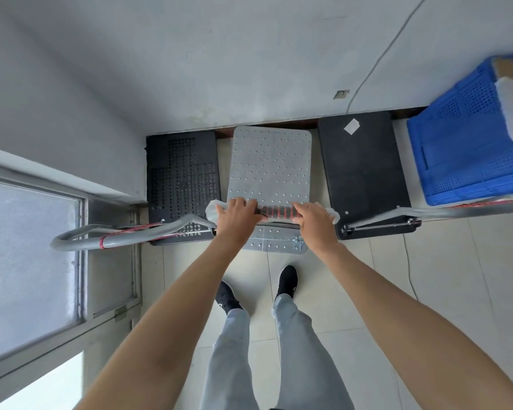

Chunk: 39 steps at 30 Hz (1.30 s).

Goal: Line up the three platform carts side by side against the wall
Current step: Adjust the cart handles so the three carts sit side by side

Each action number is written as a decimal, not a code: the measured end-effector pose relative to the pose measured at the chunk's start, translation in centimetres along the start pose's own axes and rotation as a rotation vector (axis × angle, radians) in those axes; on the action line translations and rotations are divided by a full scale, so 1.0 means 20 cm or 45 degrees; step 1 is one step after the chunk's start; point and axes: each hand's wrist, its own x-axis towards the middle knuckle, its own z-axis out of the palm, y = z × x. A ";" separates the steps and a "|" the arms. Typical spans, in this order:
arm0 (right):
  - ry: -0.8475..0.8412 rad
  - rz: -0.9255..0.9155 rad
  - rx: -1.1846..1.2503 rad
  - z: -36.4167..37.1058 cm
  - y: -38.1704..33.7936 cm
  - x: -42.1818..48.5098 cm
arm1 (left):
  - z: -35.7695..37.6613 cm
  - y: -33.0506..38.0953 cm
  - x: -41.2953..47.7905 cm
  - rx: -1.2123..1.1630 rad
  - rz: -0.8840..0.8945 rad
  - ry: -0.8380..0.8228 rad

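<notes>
Three platform carts stand side by side with their far ends at the wall (249,69). The left cart (182,170) has a black perforated deck, the middle cart (270,164) a grey studded metal deck, the right cart (365,170) a plain black deck with a white sticker. My left hand (234,216) and my right hand (316,221) both grip the middle cart's handle (276,212), which is wrapped in red and black bands and plastic film. The middle cart's far edge sits close to the skirting, level with its neighbours.
A blue perforated crate (468,149) stands right of the right cart. A glazed door or window frame (83,261) runs along the left. The left cart's grey handle (125,235) juts leftward. A thin cable (379,57) runs down the wall. My feet stand on pale floor tiles (367,291).
</notes>
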 end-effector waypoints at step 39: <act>-0.114 -0.167 -0.115 -0.08 -0.01 0.11 | 0.14 0.03 -0.06 -0.028 -0.211 0.190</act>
